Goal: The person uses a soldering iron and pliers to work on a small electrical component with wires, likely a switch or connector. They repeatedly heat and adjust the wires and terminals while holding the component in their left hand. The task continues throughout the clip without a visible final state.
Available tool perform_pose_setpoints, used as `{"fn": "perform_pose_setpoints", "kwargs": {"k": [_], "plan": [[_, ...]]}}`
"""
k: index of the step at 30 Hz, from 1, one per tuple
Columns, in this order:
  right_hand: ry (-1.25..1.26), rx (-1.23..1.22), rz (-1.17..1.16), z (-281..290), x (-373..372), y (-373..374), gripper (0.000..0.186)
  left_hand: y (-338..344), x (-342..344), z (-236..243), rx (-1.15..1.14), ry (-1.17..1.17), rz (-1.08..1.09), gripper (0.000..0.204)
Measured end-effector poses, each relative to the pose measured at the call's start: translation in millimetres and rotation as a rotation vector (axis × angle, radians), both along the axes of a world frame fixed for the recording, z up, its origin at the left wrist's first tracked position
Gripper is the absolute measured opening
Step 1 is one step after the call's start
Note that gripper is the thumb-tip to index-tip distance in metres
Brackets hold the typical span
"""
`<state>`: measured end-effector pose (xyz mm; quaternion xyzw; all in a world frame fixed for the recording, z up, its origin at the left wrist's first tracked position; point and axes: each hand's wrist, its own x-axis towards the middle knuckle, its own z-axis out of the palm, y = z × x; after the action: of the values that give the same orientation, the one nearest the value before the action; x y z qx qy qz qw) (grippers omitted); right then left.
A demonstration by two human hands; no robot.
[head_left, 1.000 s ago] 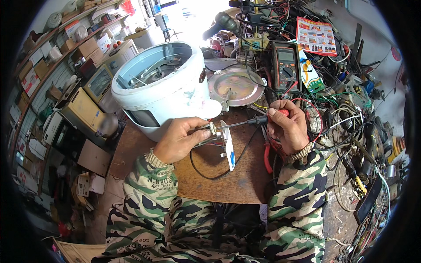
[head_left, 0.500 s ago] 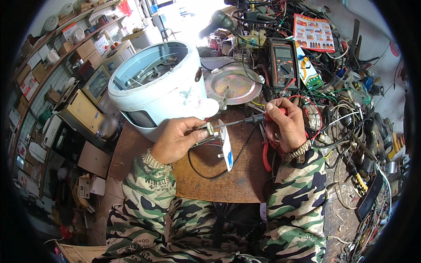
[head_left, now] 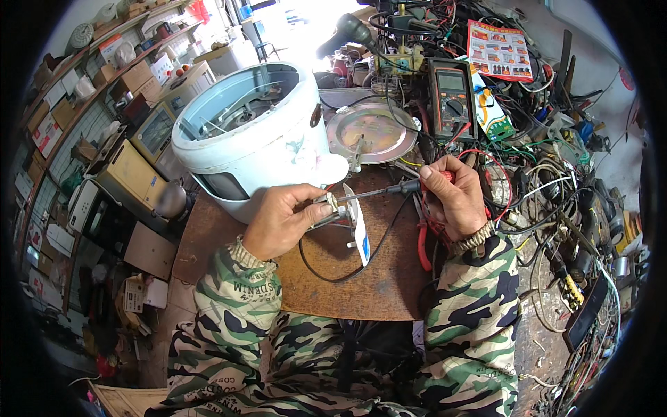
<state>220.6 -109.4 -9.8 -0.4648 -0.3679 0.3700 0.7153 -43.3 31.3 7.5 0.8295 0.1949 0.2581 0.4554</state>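
A cluttered workbench [head_left: 361,292] with a rusty brown top is seen from above, with tangled wires and tools piled along its right and far sides. At the far left of the bench a large pale blue and white appliance housing [head_left: 257,139] is tilted on its side, its open interior turned up and away. Just right of it, farther back, a round metal heating plate [head_left: 372,132] is laid flat, and beyond that a dark multimeter [head_left: 451,97] is propped among the cables. In the middle of the bench, near the housing, a small white plastic part [head_left: 358,226] with a black cord looping from it is held upright. It is gripped by the left hand [head_left: 285,219], whose fingers are curled and whose thumb and forefinger are pinched on a small metal fitting at the part's top. A screwdriver [head_left: 379,191] is held in the right hand [head_left: 455,198], the fingers closed around its handle, and its shaft is pointed left with the tip at the metal fitting. Red-handled pliers [head_left: 422,243] are left lying beneath the right wrist.
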Motion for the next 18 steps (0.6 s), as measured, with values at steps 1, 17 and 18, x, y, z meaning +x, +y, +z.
{"fn": "perform_pose_setpoints", "kwargs": {"k": [1, 17, 18], "plan": [[-0.009, 0.014, 0.004, 0.1, -0.3, -0.5, 0.022, -0.3, -0.8, -0.5, 0.005, 0.018, 0.005, 0.021], [-0.067, 0.206, 0.069, -7.9, 1.9, 0.9, 0.019, 2.6, -1.0, -2.7, 0.006, -0.019, -0.006, 0.022], [-0.044, 0.183, 0.066, -6.3, 1.8, -0.1, 0.018, 2.5, -0.3, -1.7, -0.021, -0.008, -0.016, 0.023]]}}
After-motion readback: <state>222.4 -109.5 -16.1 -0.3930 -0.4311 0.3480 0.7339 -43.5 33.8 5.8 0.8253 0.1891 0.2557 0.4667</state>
